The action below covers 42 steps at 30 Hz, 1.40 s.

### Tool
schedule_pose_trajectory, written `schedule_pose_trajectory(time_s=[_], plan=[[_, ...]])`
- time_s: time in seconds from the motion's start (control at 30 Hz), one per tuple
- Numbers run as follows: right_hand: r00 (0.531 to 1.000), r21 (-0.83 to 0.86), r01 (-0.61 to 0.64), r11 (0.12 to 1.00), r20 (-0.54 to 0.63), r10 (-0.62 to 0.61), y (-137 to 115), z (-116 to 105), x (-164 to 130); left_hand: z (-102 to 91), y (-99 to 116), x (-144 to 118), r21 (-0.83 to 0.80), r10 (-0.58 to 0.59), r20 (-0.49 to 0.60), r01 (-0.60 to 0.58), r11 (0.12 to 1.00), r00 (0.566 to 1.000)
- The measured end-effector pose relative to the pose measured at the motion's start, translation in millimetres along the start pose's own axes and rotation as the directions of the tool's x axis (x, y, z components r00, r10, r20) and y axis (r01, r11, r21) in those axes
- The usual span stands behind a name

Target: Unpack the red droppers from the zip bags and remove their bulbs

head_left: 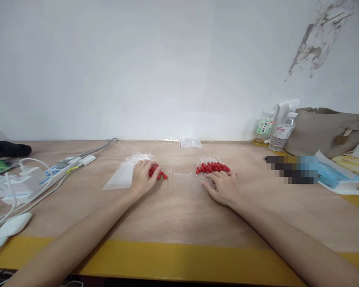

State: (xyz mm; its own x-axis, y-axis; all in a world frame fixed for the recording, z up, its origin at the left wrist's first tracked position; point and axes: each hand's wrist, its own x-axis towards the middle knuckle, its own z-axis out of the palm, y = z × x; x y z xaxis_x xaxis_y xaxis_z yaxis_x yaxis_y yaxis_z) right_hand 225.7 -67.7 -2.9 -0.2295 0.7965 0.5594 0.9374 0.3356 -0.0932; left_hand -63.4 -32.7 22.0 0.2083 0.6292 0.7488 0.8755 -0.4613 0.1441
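Note:
My left hand [143, 176] curls around a few small red pieces [162, 175], some of them showing between its thumb and fingers. Under that hand lie flat clear plastic bags [119, 176]. A row of thin clear tubes [185, 181] spans the table between my hands. My right hand [223, 188] rests at the right end of this row, thumb and index finger apart, fingertips on or just above the tubes. Just beyond its fingers is a bundle of pale sticks with red heads [214, 166], the heads facing me.
At the left are a power strip [56, 171] with chargers and white cables [32, 205]. A small clear bag [190, 143] lies by the wall. Two bottles [283, 133], a grey bag [314, 131] and a blue tissue pack [338, 171] stand or lie at the right.

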Motion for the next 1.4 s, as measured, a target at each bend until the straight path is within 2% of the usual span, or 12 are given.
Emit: schedule_pose_trajectory(time_s=[0.1, 0.23, 0.4, 0.57, 0.73, 0.8, 0.9, 1.0, 1.1, 1.2, 1.4], plan=[[0.995, 0.024, -0.101, 0.995, -0.019, 0.102, 10, 1, 11, 2.6, 21, -20, -0.098, 0.178, 0.091, -0.169, 0.981, 0.98], [0.985, 0.019, -0.172, 0.985, -0.017, 0.172, 18, 2, 34, 4.5, 29, -29, -0.192, 0.344, 0.135, -0.317, 0.929, 0.929], [0.983, -0.11, -0.18, 0.977, 0.006, 0.182, 13, 10, 59, 5.1, 26, -27, -0.197, 0.362, 0.137, -0.333, 0.922, 0.922], [0.973, -0.158, -0.221, 0.962, 0.026, 0.227, 4, 20, 68, 4.6, 28, -27, -0.189, 0.384, 0.15, -0.355, 0.916, 0.911], [0.961, -0.106, -0.273, 0.956, -0.072, 0.266, 0, 12, 66, 4.2, 28, -27, -0.184, 0.39, 0.159, -0.361, 0.914, 0.907], [0.974, -0.032, -0.207, 0.978, -0.1, 0.203, -2, 4, 57, 4.4, 30, -26, -0.191, 0.388, 0.131, -0.361, 0.913, 0.912], [0.994, 0.12, 0.025, 0.992, -0.105, -0.012, -9, -7, 32, 6.1, 35, -26, -0.186, 0.379, 0.066, -0.362, 0.913, 0.923], [0.979, 0.24, 0.189, 0.952, -0.124, -0.163, -21, -10, 5, 9.4, 44, -27, -0.177, 0.404, 0.041, -0.391, 0.903, 0.914], [0.97, 0.305, 0.228, 0.925, -0.156, -0.187, -31, -9, -11, 12.4, 50, -30, -0.181, 0.452, 0.055, -0.436, 0.881, 0.89], [0.968, 0.32, 0.238, 0.917, -0.156, -0.197, -37, -8, -14, 13.7, 51, -31, -0.172, 0.491, 0.06, -0.476, 0.863, 0.869], [0.928, 0.202, 0.351, 0.914, -0.208, -0.31, -44, 0, -12, 14.3, 55, -31, -0.095, 0.557, 0.05, -0.551, 0.829, 0.829]])
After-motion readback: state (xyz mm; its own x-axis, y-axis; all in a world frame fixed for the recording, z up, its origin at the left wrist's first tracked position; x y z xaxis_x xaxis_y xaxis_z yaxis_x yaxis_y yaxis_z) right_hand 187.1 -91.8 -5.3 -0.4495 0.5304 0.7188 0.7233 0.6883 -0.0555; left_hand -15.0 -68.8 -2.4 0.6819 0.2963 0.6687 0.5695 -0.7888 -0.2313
